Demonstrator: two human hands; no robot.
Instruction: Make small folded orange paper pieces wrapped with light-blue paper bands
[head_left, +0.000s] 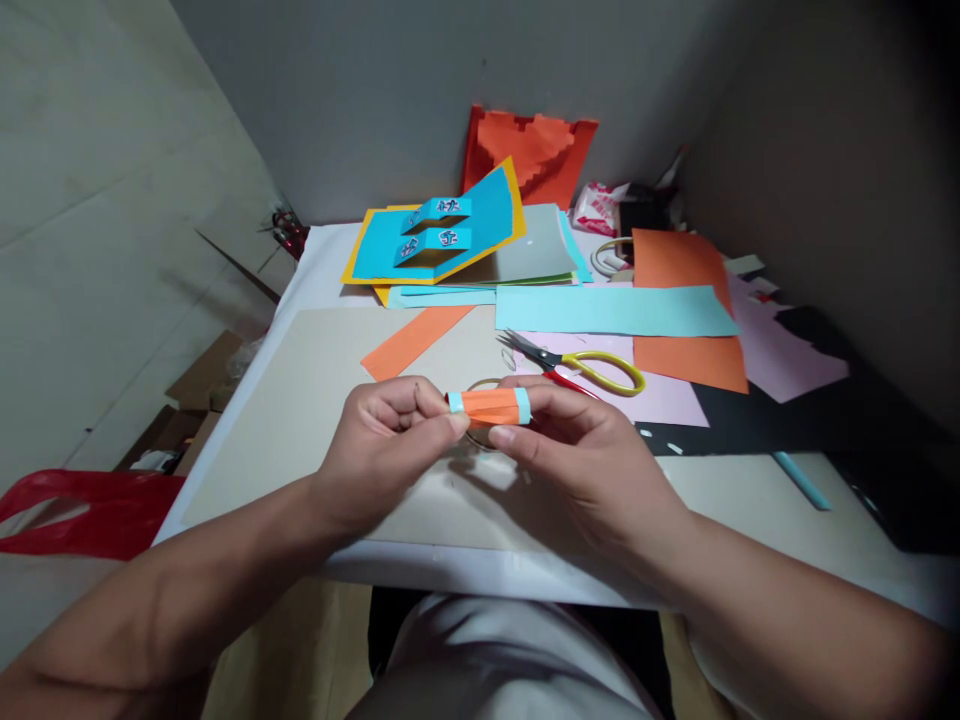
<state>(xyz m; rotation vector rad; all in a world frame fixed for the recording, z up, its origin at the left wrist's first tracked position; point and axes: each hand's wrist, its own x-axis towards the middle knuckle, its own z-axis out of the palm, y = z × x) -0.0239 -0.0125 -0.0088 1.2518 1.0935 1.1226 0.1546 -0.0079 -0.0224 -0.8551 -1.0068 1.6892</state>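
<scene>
Between my two hands, above the front of the table, is a small rolled paper piece, orange in the middle with light blue bands at both ends. My left hand pinches its left end between thumb and fingers. At the other end, my right hand has its fingers behind the roll and its thumb at the lower edge. Partly hidden behind the roll is a ring-shaped object, perhaps a tape roll. Just beyond my right hand lie scissors with yellow and red handles, their blades pointing left.
An orange paper strip and a long light blue strip lie farther back. Behind them stands a blue and yellow pop-up card. Orange paper, pink paper and a black sheet cover the right side. A red bag hangs left.
</scene>
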